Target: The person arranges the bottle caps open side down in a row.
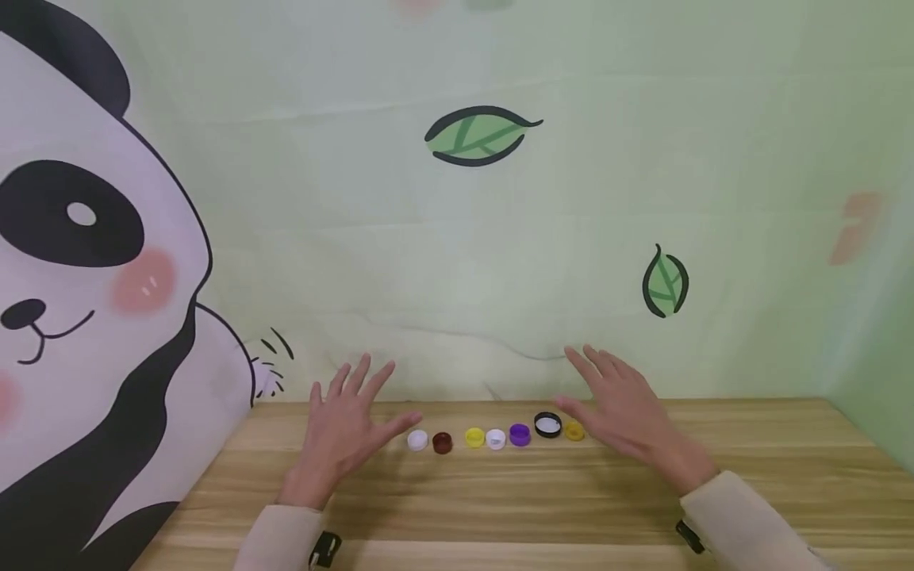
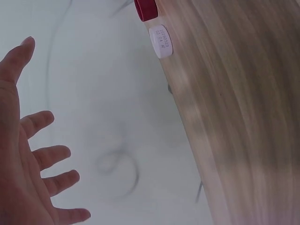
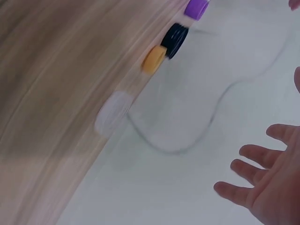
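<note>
My left hand [image 1: 345, 432] hovers above the table at the left end of a row of caps, fingers spread and holding nothing. Closest to its thumb are a white cap [image 1: 417, 440] and a dark red cap [image 1: 443, 442]; print shows on the white cap's side [image 2: 161, 41] in the left wrist view. A yellow cap [image 1: 474, 438], another white cap [image 1: 496, 438], a purple cap [image 1: 520, 434] and a black cap [image 1: 547, 425] follow. Over the right end my right hand [image 1: 621, 408] is spread too, near an orange-yellow cap [image 1: 574, 431]. A blurred whitish cap [image 3: 113, 112] shows in the right wrist view.
The caps stand on a wood-grain table [image 1: 500, 507] near its back edge. Behind it hangs a pale green cloth [image 1: 343, 174] printed with leaves and a large panda [image 1: 64, 317]. The cloth continues along the right side.
</note>
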A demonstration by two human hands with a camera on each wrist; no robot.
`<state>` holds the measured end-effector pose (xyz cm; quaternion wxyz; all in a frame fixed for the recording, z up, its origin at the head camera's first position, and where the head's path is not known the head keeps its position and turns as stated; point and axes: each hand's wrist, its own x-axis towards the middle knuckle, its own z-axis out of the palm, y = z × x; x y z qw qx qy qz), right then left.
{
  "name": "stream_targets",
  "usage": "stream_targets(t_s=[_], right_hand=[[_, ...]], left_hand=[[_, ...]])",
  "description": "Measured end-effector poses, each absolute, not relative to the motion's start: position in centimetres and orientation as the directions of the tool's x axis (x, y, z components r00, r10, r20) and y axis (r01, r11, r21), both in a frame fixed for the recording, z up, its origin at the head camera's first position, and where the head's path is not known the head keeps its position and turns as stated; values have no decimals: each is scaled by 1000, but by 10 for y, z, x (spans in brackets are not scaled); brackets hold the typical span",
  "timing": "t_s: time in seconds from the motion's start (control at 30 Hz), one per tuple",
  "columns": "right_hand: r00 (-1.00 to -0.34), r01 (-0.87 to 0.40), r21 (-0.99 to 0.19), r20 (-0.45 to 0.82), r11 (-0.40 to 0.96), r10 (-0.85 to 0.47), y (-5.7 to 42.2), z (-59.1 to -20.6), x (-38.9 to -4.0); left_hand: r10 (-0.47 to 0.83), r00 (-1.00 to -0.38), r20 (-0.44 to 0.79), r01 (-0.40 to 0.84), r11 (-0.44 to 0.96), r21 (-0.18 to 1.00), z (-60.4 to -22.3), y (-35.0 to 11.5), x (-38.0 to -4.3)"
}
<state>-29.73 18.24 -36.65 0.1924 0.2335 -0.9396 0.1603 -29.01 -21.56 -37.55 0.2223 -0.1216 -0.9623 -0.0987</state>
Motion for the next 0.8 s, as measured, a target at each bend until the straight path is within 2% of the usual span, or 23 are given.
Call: stream_targets(t_s=[0.3, 0.6, 0.8], right_hand=[[-833, -535, -437, 414, 723, -366, 142, -361, -301], [-811, -582, -531, 436, 616, -391, 102, -353, -312], [-799, -602, -603, 446, 524, -404, 80, -358, -318]], left_hand=[[191, -834, 518, 346, 912, 221, -377, -219, -289], [162, -817, 553, 379, 874, 305, -383, -225, -294], [127, -834, 537, 368, 853, 371, -385, -229, -295]])
